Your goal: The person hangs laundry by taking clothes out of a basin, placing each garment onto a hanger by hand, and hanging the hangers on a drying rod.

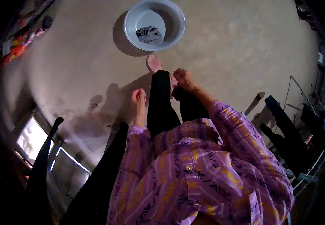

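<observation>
My left hand [139, 97] hangs beside my left leg with its fingers curled in. Nothing shows in it. Over my right thigh, close to the knee, my right hand [184, 79] is closed in a loose fist, and no object is visible there either. Ahead of my feet a pale round basin [130, 23] stands on the floor, apart from both hands. In it lies a crumpled dark grey cloth [149, 35]. One pink shoe [153, 62] points toward the basin; the other shoe [174, 81] is partly hidden by my right hand.
The floor [237, 45] is plain and beige. Dark furniture with thin metal bars [301, 90] stands at the right. A bright doorway or window [35, 140] is at the lower left. Red and orange items [16, 52] lie along the upper left edge.
</observation>
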The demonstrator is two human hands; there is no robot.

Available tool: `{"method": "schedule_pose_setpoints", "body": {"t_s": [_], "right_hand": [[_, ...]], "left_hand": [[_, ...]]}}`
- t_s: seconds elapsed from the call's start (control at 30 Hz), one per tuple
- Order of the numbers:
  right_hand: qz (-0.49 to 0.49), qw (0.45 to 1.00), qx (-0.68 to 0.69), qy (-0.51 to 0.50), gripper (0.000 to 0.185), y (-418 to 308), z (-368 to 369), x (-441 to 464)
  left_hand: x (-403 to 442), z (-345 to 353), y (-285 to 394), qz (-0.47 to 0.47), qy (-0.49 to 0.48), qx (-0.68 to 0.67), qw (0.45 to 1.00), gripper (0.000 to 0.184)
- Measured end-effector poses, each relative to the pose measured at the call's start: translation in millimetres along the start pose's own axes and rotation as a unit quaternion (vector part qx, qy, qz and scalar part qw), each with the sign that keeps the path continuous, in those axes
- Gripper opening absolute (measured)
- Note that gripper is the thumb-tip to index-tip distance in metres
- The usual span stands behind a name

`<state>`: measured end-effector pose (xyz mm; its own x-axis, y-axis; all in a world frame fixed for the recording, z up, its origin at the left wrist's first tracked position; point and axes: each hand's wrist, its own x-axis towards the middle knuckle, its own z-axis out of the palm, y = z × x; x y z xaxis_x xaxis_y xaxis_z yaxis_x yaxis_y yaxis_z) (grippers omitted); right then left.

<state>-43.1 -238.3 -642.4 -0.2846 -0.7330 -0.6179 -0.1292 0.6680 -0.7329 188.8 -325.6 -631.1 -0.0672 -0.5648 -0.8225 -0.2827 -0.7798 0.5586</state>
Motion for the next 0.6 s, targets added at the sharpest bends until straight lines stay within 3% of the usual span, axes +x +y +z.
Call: {"method": "schedule_pose_setpoints", "body": {"t_s": [0.07,0.13,0.2,0.27,0.4,0.47,0.53,0.6], "right_hand": [[0.008,0.996,0.075,0.039,0.018,5.3,-8.7,14.9],[-0.052,0.998,0.036,0.016,0.016,-1.3,-20.0,31.2],[0.037,0.993,0.108,0.033,0.019,-4.5,-32.1,52.3],[0.125,0.975,0.174,0.057,0.023,-9.3,-31.2,44.9],[0.152,0.961,0.227,0.041,0.025,21.2,-24.3,50.0],[0.163,0.961,0.222,0.027,0.027,37.7,-27.4,73.3],[0.144,0.968,0.207,-0.008,0.023,36.7,-23.5,77.9],[0.167,0.966,0.198,-0.015,0.022,42.4,-31.1,97.1]], "left_hand": [[49.3,-0.6,-5.0,0.085,-0.012,0.122,0.989,0.024],[63.0,19.8,38.0,0.104,-0.023,0.164,0.981,0.021],[101.7,40.9,51.4,0.123,-0.035,0.205,0.970,0.018],[136.3,32.1,34.1,0.210,-0.053,0.335,0.917,0.018],[176.5,67.1,39.7,0.219,-0.044,0.388,0.894,0.022],[217.9,95.8,37.0,0.333,-0.060,0.461,0.820,0.027],[252.6,109.0,36.3,0.277,-0.106,0.513,0.805,0.036],[298.8,126.3,19.9,0.369,-0.127,0.587,0.710,0.045]]}}
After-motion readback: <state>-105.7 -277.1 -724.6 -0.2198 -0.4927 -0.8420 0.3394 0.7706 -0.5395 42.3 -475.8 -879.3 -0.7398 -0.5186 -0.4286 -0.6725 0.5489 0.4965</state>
